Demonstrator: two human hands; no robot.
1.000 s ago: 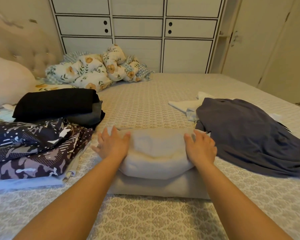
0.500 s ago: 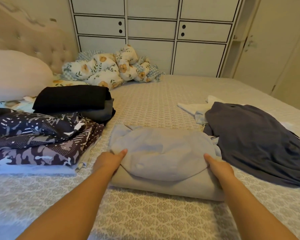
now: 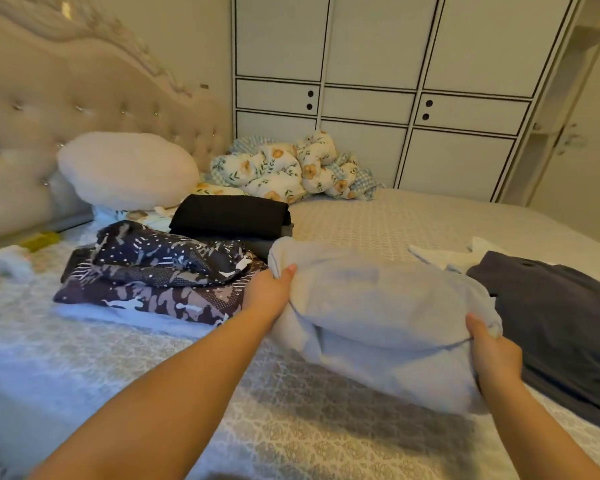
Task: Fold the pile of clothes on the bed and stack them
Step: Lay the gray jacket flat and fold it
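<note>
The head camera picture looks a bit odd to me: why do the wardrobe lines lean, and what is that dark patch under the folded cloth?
Head view: the wide lens bends and tilts the wardrobe lines toward the edges; the dark patch is the shadow of the pale folded cloth, which both hands hold above the bed; light is dim and warm.

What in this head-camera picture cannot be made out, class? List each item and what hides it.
- Fingers of the left hand and right hand: tucked under the folded grey garment.
- White cloth: mostly under the dark grey garment.
- Clothes below the black folded piece: covered.
</note>
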